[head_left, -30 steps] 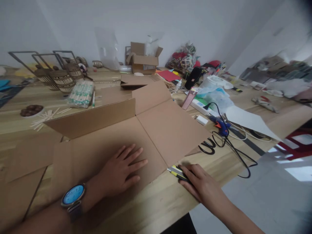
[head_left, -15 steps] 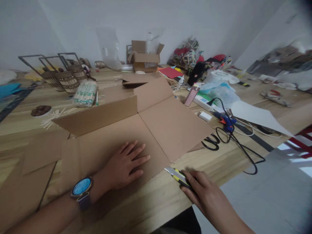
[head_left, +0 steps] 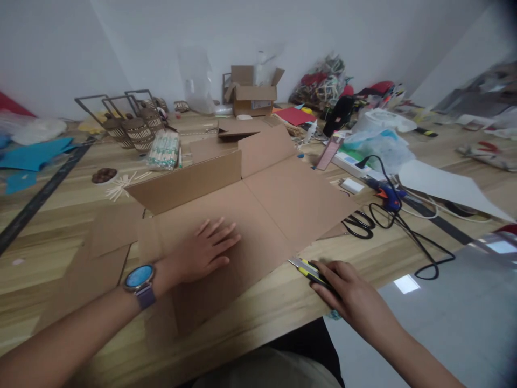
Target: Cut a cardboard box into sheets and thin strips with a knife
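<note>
Head: left hand (head_left: 202,252) splayed palm-down on cardboard (head_left: 299,199), right hand (head_left: 349,288) wrapped around cutter (head_left: 310,270)

A wood-grained table (head_left: 262,308) carries an opened-out cardboard box (head_left: 262,229), one flap (head_left: 189,183) upright, near the front. Loose pale sticks (head_left: 118,187) and a blue sheet (head_left: 36,156) lie to the left, a blue glue gun (head_left: 390,198) to the right, and an open carton (head_left: 252,94) stands toward the back.
</note>
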The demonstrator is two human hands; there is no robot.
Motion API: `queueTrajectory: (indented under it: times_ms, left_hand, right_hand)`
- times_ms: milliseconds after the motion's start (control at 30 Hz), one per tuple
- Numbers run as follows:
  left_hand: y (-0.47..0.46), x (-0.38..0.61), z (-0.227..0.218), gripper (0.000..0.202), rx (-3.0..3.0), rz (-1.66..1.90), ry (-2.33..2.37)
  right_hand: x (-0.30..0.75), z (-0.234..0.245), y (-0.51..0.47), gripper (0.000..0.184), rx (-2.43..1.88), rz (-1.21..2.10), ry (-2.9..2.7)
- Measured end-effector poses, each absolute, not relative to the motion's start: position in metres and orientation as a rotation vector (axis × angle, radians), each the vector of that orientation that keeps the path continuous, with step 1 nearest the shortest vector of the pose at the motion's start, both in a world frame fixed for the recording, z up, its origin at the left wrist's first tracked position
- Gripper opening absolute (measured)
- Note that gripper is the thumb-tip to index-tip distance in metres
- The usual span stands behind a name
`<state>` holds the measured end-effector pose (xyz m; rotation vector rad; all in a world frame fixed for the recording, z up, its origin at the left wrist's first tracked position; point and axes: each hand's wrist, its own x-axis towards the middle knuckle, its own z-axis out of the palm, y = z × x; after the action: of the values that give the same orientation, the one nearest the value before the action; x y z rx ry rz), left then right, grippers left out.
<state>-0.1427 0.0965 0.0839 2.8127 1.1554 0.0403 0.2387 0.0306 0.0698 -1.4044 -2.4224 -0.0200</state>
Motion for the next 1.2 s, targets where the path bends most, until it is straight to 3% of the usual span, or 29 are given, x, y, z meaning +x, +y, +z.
queueTrajectory:
  times_ms: [1200]
  left_hand:
    - [0.095, -0.161, 0.059, 0.052, 2.936, 0.279, 1.243]
  right_hand:
    - [0.222, 0.074, 0.014, 0.035, -1.391, 0.029, -2.428]
